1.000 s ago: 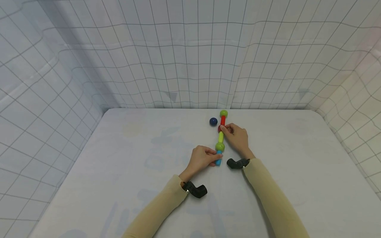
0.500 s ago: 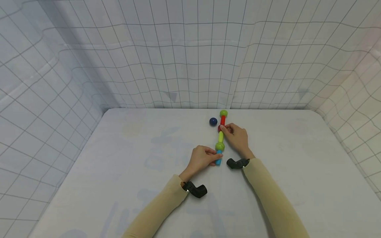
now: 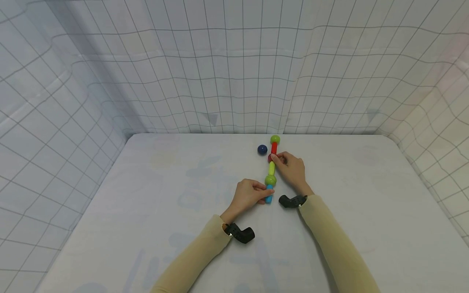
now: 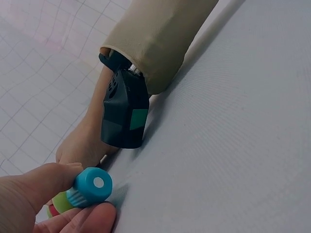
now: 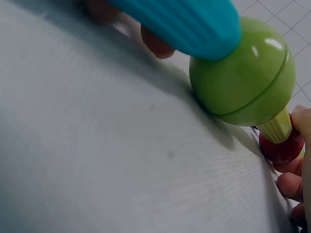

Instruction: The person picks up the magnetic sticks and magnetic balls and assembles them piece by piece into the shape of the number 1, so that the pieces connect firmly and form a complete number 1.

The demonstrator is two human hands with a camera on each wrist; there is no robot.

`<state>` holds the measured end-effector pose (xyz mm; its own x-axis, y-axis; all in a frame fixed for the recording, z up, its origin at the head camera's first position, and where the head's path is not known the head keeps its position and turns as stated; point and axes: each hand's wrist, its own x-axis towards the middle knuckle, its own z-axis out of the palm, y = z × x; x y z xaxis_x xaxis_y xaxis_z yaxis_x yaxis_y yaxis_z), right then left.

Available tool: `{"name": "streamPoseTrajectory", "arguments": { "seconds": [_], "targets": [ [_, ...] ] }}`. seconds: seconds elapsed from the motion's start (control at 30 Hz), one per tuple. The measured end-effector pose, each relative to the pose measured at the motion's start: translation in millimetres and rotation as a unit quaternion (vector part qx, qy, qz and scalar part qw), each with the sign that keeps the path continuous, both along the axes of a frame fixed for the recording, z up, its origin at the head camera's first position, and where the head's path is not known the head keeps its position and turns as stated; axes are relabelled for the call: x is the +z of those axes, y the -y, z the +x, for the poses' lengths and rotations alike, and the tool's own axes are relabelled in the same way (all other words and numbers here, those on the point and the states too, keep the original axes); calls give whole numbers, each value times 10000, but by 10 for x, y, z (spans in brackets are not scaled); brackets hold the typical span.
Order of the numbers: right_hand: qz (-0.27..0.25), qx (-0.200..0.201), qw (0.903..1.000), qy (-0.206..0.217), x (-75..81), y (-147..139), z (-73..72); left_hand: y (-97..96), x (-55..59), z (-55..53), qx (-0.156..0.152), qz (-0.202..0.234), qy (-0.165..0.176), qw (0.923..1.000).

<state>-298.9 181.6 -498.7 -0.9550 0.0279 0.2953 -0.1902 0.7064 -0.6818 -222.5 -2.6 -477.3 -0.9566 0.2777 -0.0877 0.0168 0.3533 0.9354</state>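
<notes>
A straight chain of toy balls and rods lies on the table. From far to near run a green ball [image 3: 275,139], a red rod [image 3: 274,148], a dark red ball [image 5: 282,147], a yellow-green rod [image 3: 271,168], a second green ball [image 5: 243,73] and a blue rod [image 4: 90,187]. My left hand [image 3: 248,194] pinches the blue rod between thumb and fingers; its near end shows a white dot in the left wrist view. With thumb and fingers, my right hand [image 3: 292,170] grips the dark red ball, partly covering it.
A loose dark blue ball [image 3: 262,149] lies just left of the chain's far end. The white table [image 3: 165,183] meets grid-patterned curtains [image 3: 234,81] at the back and both sides. Each wrist wears a black camera [image 3: 243,235].
</notes>
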Motion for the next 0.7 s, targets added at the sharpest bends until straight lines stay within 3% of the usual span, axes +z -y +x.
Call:
{"name": "streamPoseTrajectory", "arguments": {
  "seconds": [0.7],
  "targets": [
    [-35,40,10000,-27,-15,-14,-2,-5,-11,-9,-99,-82,-147,9998]
  ]
}}
